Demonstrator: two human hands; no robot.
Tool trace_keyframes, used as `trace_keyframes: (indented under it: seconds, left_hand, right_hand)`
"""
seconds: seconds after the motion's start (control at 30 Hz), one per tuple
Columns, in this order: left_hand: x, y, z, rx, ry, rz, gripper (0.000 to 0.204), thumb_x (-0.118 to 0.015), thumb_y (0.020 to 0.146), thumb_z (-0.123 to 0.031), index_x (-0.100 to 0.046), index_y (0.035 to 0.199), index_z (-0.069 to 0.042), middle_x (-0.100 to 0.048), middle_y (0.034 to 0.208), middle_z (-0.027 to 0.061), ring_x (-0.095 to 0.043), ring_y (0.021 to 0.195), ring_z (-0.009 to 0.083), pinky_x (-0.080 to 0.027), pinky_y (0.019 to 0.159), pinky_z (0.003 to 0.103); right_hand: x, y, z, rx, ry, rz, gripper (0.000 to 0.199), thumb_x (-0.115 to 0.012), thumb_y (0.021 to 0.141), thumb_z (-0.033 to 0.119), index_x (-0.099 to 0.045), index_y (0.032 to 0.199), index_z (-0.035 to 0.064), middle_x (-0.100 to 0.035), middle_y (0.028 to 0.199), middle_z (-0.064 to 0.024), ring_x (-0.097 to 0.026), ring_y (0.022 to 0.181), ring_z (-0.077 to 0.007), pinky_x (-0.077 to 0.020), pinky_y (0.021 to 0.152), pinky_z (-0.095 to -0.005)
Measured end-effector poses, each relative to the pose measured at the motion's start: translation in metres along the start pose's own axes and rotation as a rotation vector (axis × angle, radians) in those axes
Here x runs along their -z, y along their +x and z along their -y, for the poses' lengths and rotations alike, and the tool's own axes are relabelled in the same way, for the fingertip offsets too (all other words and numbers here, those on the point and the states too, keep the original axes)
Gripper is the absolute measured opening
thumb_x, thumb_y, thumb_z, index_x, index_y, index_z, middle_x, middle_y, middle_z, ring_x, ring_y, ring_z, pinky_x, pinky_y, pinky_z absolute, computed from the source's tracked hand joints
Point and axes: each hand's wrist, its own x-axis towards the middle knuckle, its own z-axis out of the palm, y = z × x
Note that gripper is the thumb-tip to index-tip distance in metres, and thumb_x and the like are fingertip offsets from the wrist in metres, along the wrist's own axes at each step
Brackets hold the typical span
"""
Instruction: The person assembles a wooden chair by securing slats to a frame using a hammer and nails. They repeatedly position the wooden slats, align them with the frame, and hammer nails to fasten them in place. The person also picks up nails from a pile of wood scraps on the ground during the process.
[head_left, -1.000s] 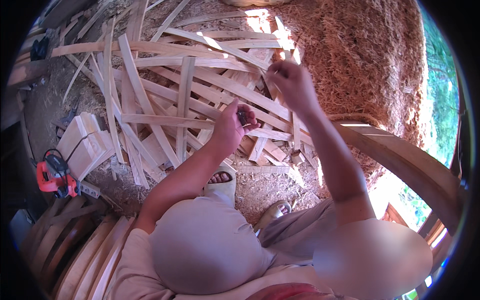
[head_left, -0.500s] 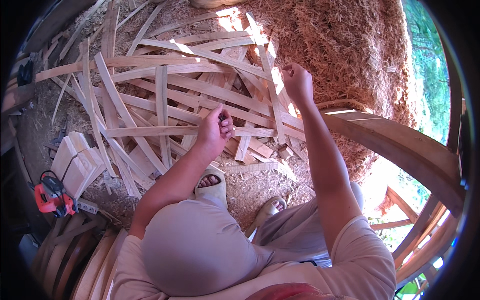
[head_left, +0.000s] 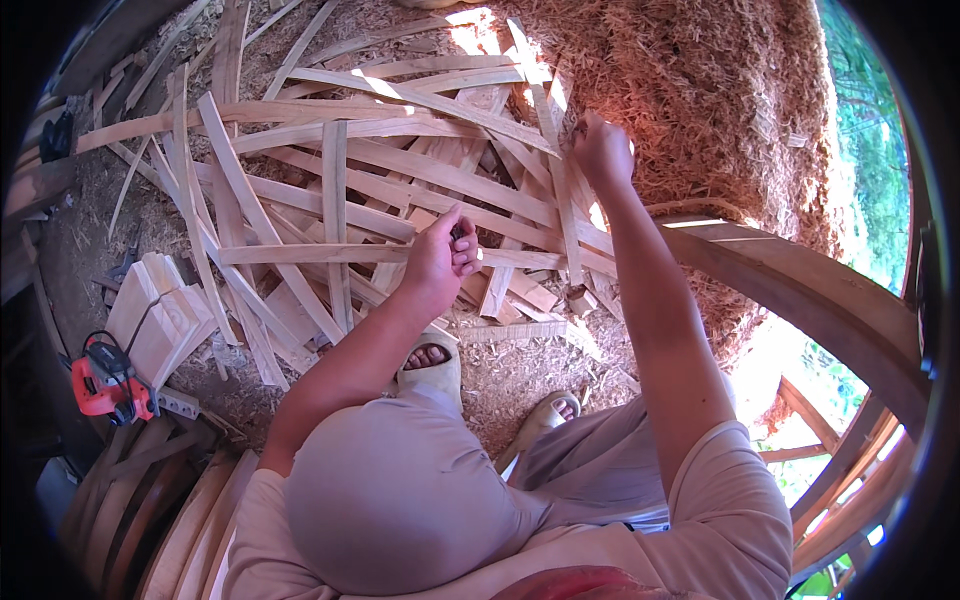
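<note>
Left grip (head_left: 438,262) curls around a small dark object (head_left: 458,232), which could drop among the wooden slats (head_left: 335,200) if held loosely; whether the right grip (head_left: 603,155) holds anything is unclear.

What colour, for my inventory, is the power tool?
The power tool is orange-red and black; head view.

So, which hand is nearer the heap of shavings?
The right hand, seen against the heap of shavings; the left hand is over the wooden strips, curled around a small dark thing.

Red power tool (head_left: 104,388) (partly black)
</note>
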Motion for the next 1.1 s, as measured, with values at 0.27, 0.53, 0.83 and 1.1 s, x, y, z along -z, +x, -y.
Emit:
trace_keyframes:
  seconds: [0.27,0.53,0.83,1.1]
  left_hand:
    - [0.003,0.001,0.0,-0.013,0.014,-0.006,0.031,-0.051,0.107,-0.037,-0.057,0.088,-0.012,-0.039,0.064,-0.0063,-0.032,0.053,0.0073,-0.03,0.052,0.025]
    - [-0.005,0.006,0.005,-0.002,-0.01,-0.03,0.03,-0.054,0.106,-0.036,-0.058,0.089,-0.011,-0.045,0.068,-0.0035,-0.04,0.058,0.009,-0.036,0.057,0.028]
    - [-0.035,0.012,0.012,-0.139,0.113,0.058,0.031,-0.055,0.106,-0.035,-0.064,0.101,-0.006,-0.056,0.081,-0.0016,-0.052,0.07,0.0102,-0.046,0.068,0.029]
    - [-0.011,0.011,0.01,-0.198,0.129,-0.004,0.03,-0.05,0.109,-0.031,-0.056,0.092,-0.008,-0.047,0.078,-0.0005,-0.048,0.069,0.0101,-0.047,0.07,0.029]
  right_hand:
    - [-0.002,0.002,0.004,-0.058,0.001,-0.011,0.022,-0.059,0.096,0.025,-0.07,0.102,0.0061,-0.073,0.096,-0.0226,-0.071,0.095,-0.0416,-0.0564,0.083,-0.0535]
    - [0.019,-0.027,-0.021,-0.103,0.224,-0.091,0.022,-0.066,0.094,0.023,-0.073,0.097,0.0018,-0.073,0.084,-0.0203,-0.072,0.084,-0.0397,-0.0567,0.076,-0.0477]
    - [0.051,-0.157,0.097,-0.47,1.136,0.294,0.022,-0.072,0.096,0.02,-0.075,0.101,-0.002,-0.064,0.072,0.0007,-0.042,0.054,-0.0019,-0.0316,0.047,-0.0262]
    - [0.062,-0.147,0.102,-0.142,0.762,0.576,0.026,-0.079,0.089,0.03,-0.077,0.092,0.0038,-0.067,0.069,-0.0055,-0.056,0.063,-0.0112,-0.0445,0.059,-0.0326]
